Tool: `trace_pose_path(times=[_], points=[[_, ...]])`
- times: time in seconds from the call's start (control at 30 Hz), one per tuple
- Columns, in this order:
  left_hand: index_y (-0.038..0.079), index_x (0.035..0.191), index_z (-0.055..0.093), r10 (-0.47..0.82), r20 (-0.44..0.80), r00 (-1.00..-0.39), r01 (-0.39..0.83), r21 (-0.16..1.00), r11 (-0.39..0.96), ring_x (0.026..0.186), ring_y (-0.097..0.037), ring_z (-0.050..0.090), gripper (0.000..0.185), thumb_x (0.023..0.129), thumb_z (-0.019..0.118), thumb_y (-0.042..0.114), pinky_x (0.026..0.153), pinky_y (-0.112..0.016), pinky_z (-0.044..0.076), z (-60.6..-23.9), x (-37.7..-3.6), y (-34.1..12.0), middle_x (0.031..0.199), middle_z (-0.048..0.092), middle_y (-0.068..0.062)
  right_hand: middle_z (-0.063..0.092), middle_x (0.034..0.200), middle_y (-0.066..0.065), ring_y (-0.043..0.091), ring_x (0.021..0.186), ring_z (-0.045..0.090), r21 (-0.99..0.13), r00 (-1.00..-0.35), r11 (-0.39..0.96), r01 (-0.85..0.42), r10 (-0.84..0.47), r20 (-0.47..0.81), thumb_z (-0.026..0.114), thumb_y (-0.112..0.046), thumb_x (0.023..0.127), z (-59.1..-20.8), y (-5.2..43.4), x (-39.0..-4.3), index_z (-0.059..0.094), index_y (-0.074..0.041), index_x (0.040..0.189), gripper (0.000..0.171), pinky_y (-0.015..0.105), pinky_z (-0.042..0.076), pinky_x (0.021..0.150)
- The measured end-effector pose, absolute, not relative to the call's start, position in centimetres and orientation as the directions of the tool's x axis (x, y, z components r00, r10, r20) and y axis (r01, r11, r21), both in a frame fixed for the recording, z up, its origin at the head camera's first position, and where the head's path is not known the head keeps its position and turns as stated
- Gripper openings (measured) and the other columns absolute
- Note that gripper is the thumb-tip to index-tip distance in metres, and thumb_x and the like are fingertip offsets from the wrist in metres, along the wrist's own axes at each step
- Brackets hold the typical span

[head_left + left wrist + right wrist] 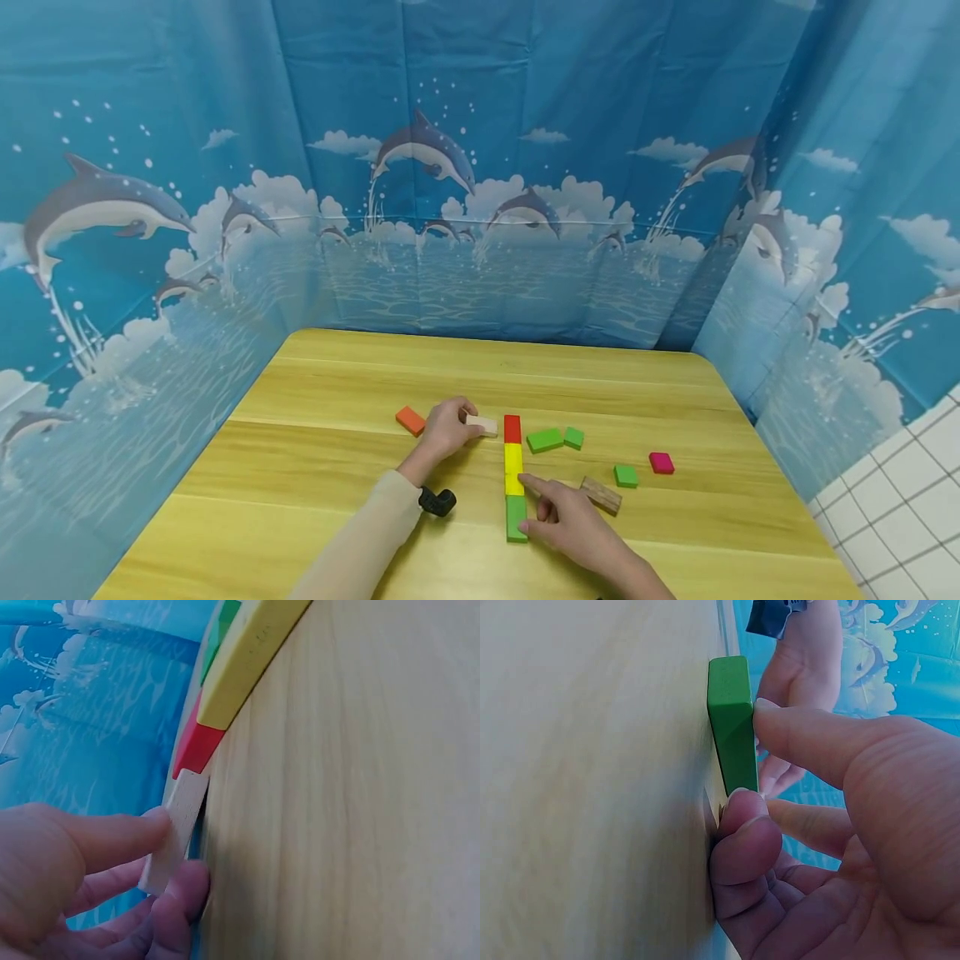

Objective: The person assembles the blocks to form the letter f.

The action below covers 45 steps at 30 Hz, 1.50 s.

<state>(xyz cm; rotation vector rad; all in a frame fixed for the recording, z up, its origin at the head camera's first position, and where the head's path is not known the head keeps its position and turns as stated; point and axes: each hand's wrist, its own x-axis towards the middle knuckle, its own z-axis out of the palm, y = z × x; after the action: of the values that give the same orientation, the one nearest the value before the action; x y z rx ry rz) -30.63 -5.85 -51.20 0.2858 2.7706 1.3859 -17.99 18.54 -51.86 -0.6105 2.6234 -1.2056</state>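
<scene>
Pinching pale block (483,426), left grip (447,429) narrow, right grip (572,522) spread

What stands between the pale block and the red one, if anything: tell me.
Nothing visible does. The left hand pinches the pale block, and the head view shows only a narrow strip of tabletop between it and the red block. The orange block lies on the hand's other side, out of that path.

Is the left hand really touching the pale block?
Touching. The left wrist view shows the left hand pinching the pale block, its thumb pressed flat against the wood.
</scene>
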Motion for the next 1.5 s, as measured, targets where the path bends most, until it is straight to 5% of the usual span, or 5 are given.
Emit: trace_pose_path(times=[0.4,1.5], points=[[0.006,0.105,0.071,0.200,0.122,-0.972,0.227,0.704,0.673,0.080,-0.020,0.050,0.024,0.087,0.082,0.018,0.070,-0.035,0.045,-51.7,-31.1,-4.9,0.094,0.058,-0.008,0.058,0.080,-0.005,0.006,0.062,0.049,-0.759,-0.897,0.584,-0.288,-0.442,0.000,0.077,-0.037,0.090,-51.9,18.6,-18.0,0.054,-0.010,0.146,0.066,0.022,0.041,0.051],[0.008,0.107,0.071,0.183,0.105,-0.978,0.204,0.681,0.704,0.079,-0.018,0.049,0.024,0.089,0.080,0.022,0.071,-0.034,0.045,-52.0,-31.6,-3.9,0.096,0.057,-0.008,0.059,0.080,-0.006,0.005,0.061,0.049,-0.749,-0.896,0.593,-0.294,-0.443,0.000,0.077,-0.036,0.091,-51.9,18.5,-18.0,0.054,-0.009,0.146,0.065,0.021,0.041,0.052]])
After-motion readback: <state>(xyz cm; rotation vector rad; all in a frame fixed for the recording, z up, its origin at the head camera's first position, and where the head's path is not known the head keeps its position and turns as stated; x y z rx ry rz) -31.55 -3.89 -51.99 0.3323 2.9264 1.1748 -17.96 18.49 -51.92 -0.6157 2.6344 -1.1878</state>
